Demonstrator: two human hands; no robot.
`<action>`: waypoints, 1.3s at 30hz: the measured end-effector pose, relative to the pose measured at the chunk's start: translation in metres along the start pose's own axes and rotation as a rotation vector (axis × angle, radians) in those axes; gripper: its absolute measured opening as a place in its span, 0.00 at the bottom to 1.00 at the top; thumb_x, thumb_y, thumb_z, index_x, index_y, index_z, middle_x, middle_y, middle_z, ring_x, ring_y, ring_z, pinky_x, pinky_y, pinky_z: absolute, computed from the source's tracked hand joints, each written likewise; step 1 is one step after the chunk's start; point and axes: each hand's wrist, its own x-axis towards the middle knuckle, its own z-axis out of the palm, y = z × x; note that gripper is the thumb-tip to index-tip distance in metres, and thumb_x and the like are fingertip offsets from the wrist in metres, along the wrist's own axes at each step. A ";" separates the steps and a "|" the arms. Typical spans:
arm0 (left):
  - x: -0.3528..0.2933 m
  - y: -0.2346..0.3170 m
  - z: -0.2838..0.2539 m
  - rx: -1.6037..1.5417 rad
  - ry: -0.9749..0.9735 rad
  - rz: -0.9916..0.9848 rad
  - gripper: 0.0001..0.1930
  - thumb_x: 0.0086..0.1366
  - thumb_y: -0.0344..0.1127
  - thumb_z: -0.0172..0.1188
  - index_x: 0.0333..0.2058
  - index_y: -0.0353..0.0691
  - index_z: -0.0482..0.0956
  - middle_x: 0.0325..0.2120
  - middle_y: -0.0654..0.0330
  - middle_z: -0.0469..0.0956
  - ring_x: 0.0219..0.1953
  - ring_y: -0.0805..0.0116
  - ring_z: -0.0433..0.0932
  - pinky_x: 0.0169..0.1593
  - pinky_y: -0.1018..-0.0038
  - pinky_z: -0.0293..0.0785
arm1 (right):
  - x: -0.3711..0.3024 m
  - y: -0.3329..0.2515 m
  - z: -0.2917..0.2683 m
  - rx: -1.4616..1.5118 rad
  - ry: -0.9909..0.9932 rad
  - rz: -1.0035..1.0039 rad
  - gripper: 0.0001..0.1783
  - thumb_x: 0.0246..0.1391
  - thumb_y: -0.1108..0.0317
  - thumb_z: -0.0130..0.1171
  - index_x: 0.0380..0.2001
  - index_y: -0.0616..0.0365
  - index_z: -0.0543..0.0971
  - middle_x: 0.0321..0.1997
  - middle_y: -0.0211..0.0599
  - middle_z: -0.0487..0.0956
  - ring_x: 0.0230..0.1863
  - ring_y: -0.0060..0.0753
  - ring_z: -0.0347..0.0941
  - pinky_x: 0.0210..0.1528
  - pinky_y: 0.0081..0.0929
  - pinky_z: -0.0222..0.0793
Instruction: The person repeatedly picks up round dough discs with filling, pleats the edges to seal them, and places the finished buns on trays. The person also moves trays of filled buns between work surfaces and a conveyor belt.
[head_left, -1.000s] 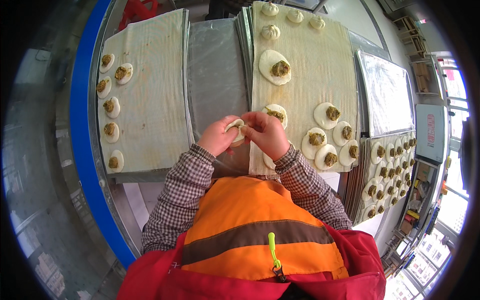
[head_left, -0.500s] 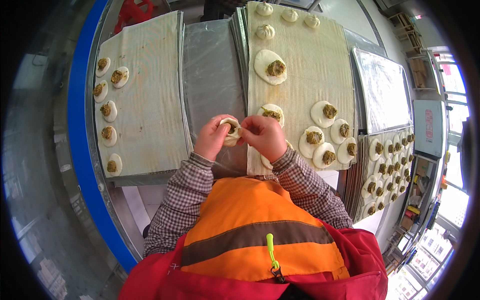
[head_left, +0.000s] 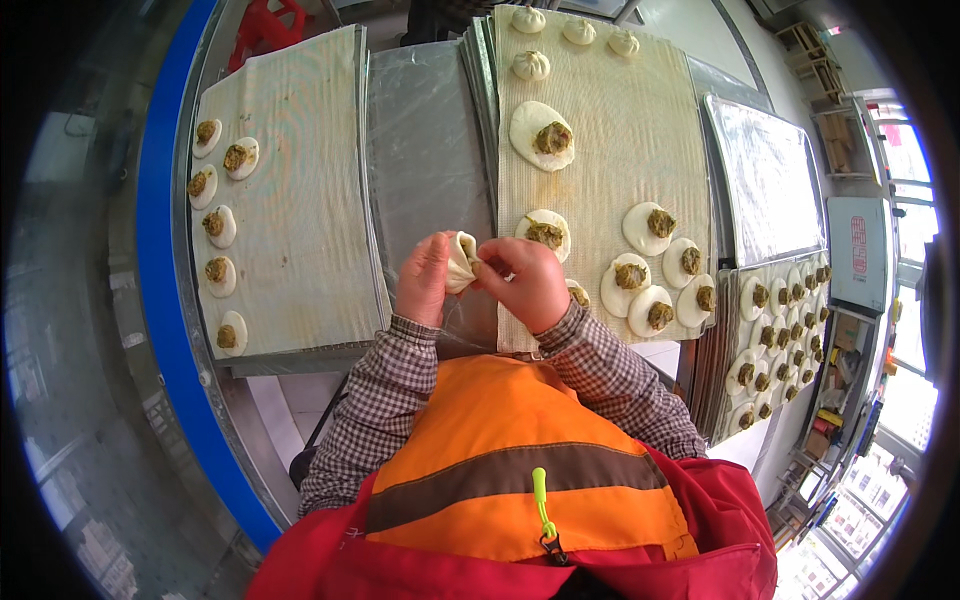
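Note:
Between my two hands, over the gap between the cloth-lined trays, is a partly pleated bun (head_left: 460, 265) of white dough. My left hand (head_left: 424, 278) cups its left side. The fingers of my right hand (head_left: 523, 280) pinch the dough edge on the right. Folds run down the bun's side, and its mouth is still open toward the upper right. Right of my right hand, flat dough rounds (head_left: 649, 227) topped with brownish-green filling lie on the right tray cloth (head_left: 610, 110). One filled round (head_left: 545, 235) sits just beyond my right hand.
Several filled rounds (head_left: 221, 226) line the left edge of the left tray cloth (head_left: 290, 190). Closed pleated buns (head_left: 531, 66) stand at the far end of the right one. Another tray (head_left: 745, 345) at right is crowded with filled rounds. A red stool (head_left: 268, 28) stands far left.
The bun has turned upward and its opening has narrowed, with more folds showing. My left hand has rotated more upright; my right fingers still pinch the rim.

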 end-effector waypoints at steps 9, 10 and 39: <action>0.001 -0.002 -0.020 0.037 -0.149 -0.074 0.38 0.66 0.69 0.32 0.37 0.37 0.76 0.21 0.64 0.74 0.19 0.78 0.70 0.19 0.81 0.63 | 0.000 -0.013 0.000 -0.354 -0.068 -0.315 0.10 0.48 0.76 0.63 0.35 0.64 0.76 0.28 0.29 0.78 0.26 0.18 0.74 0.30 0.20 0.72; 0.001 0.000 -0.022 0.009 -0.186 -0.125 0.38 0.66 0.69 0.32 0.36 0.37 0.76 0.21 0.64 0.74 0.19 0.78 0.69 0.19 0.81 0.62 | -0.002 -0.013 -0.001 -0.263 -0.099 -0.170 0.10 0.47 0.76 0.63 0.35 0.64 0.76 0.28 0.30 0.78 0.26 0.18 0.74 0.30 0.21 0.71; -0.015 0.021 -0.007 0.073 -0.286 0.128 0.31 0.63 0.68 0.45 0.38 0.41 0.75 0.25 0.66 0.75 0.23 0.79 0.71 0.22 0.84 0.63 | -0.011 -0.042 -0.007 -0.114 -0.088 0.005 0.06 0.47 0.77 0.61 0.31 0.63 0.77 0.27 0.33 0.78 0.29 0.24 0.77 0.29 0.21 0.71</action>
